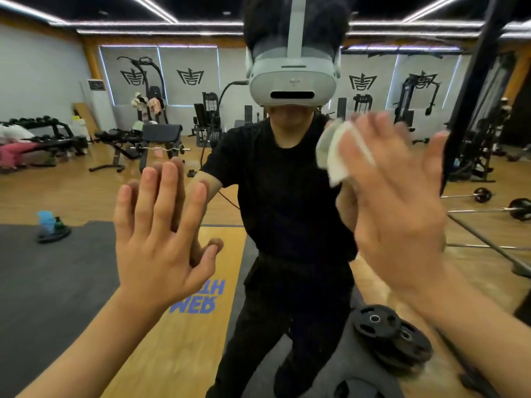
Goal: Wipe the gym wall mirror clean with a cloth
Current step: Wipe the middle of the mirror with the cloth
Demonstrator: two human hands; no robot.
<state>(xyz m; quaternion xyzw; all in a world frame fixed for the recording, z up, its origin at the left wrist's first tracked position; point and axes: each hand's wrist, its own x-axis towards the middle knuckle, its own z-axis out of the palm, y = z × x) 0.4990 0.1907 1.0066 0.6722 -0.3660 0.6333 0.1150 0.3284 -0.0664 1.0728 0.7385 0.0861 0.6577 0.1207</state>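
White cloth (342,150) lies flat under my right hand (402,202), whose spread, straight fingers press it against the gym wall mirror (57,81) beside the shoulder of my black-clad reflection; the hand is blurred. My left hand (161,242) rests open, palm and straight fingers flat on the glass, lower and to the left, well apart from the cloth. Black weight plates (390,334) lie on the floor at lower right.
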